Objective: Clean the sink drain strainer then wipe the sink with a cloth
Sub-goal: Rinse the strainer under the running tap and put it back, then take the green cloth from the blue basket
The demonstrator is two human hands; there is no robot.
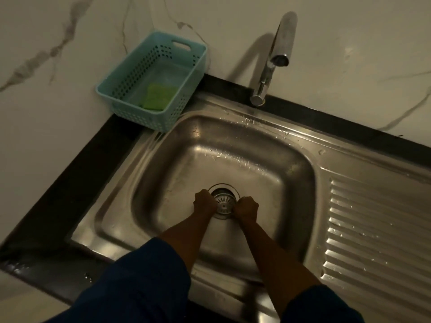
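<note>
Left hand (205,203), right hand (246,209) curled on opposite edges of strainer (223,201); sink (161,164) walls well apart.

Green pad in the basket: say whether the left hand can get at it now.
Probably yes: the basket is open-topped, nothing covers the green pad; the left hand grips the strainer.

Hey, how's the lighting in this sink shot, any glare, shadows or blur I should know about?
Head view: dim, warm light; glare streaks on the sink rim and drainboard ridges; the faucet throws a soft shadow on the wall; the left hand and right hand gripping the strainer look underexposed and slightly soft.
</note>
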